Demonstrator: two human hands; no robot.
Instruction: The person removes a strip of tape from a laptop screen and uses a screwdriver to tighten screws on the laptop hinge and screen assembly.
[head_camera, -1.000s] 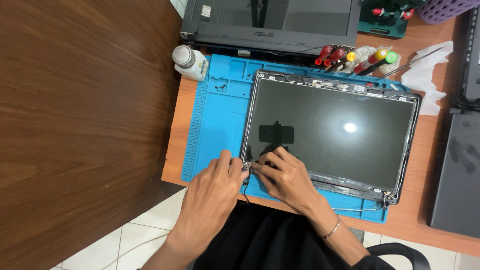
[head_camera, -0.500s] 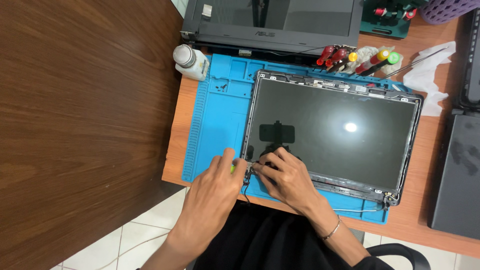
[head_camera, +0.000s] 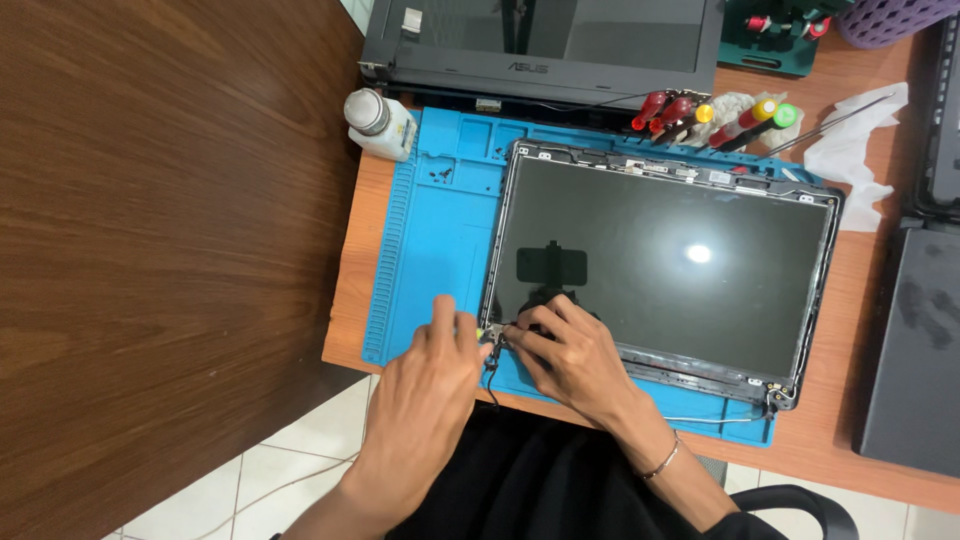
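A laptop screen panel in its dark frame lies face up on a blue work mat. Both my hands meet at its near left corner. My left hand is closed around a small tool, of which only a yellow-green tip shows, touching the corner's metal hinge bracket. My right hand, with a thin bracelet at the wrist, pinches the same corner of the panel with its fingertips. A thin black cable hangs down from that corner.
A laptop base sits behind the mat, with a white bottle at the mat's far left corner. Several colour-handled screwdrivers and a tissue lie at the back right. Small screws rest on the mat. Dark laptop covers lie at right; a dark wooden tabletop adjoins at left.
My left hand has turned slightly and the tool's yellow-green tip now shows at the hinge. My right hand stays on the corner. The panel has not moved.
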